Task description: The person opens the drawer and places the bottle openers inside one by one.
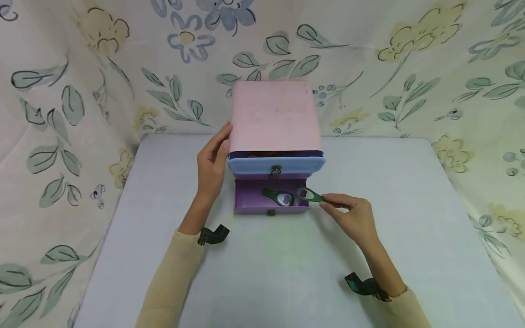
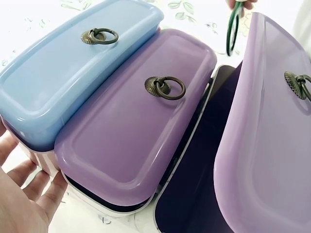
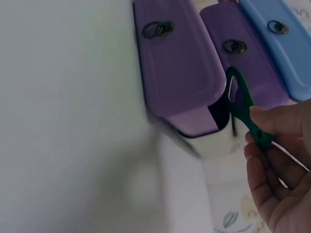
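A small drawer cabinet with a pink top [image 1: 275, 118] stands near the table's back edge. Its lowest purple drawer [image 1: 246, 211] is pulled out. My left hand [image 1: 211, 166] rests against the cabinet's left side, fingers extended, as the left wrist view of the hand [image 2: 22, 199] also shows. My right hand [image 1: 354, 216] pinches the handle of a green loop-ended tool [image 1: 317, 197] between thumb and fingers. The loop hangs over the drawer's right edge; the right wrist view shows the tool [image 3: 264, 139] tilted. Inside the drawer lies a second green tool [image 1: 270, 194] with a rounded end.
Above the open drawer are a purple middle drawer [image 2: 121, 131] and a blue top drawer [image 2: 73, 58], each with a brass ring pull. The blue one stands slightly out. A pale table [image 1: 262, 273] lies around the cabinet, and a floral cloth [image 1: 164, 59] hangs behind.
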Tool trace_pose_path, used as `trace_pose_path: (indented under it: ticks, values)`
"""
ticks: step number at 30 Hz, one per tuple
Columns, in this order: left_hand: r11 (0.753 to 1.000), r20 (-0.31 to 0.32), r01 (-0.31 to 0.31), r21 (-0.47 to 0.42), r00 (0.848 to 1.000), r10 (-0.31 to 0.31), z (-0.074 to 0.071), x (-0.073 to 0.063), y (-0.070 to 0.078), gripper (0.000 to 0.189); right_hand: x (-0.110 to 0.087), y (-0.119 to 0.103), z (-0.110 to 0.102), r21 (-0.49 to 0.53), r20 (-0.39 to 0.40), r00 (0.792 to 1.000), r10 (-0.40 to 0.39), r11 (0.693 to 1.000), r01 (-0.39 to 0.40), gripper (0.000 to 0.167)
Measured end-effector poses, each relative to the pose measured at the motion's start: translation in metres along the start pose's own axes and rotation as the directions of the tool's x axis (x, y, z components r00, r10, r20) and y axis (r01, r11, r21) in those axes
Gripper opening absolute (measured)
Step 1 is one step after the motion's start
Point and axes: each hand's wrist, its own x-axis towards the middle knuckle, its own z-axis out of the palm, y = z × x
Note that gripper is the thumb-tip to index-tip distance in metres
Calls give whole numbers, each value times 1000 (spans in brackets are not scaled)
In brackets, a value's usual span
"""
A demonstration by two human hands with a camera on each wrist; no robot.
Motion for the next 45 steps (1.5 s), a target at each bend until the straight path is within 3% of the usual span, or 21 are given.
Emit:
trace_pose_path:
  ticks: [15, 25, 32, 38, 45]
  values:
    - [1000, 29, 9, -3, 1000, -9, 0, 1, 4, 43, 23, -23, 39, 74, 87, 993, -83, 994, 77, 18]
    - [1000, 18, 2, -20, 1000, -2, 4, 2, -3, 42, 29, -32, 59, 48, 62, 982, -180, 983, 177, 17]
    - [999, -9, -4, -40, 1000, 3, 2, 1, -3, 42, 34, -34, 69, 35, 76, 974, -211, 977, 209, 18]
    - [999, 15, -10, -33, 1000, 11, 2, 3, -4, 43, 40, -36, 75, 9, 84, 969, -234, 972, 234, 20]
    - [1000, 12, -9, -6, 1000, 9, -2, -1, -5, 43, 34, -37, 74, -25, 91, 958, -271, 961, 274, 26]
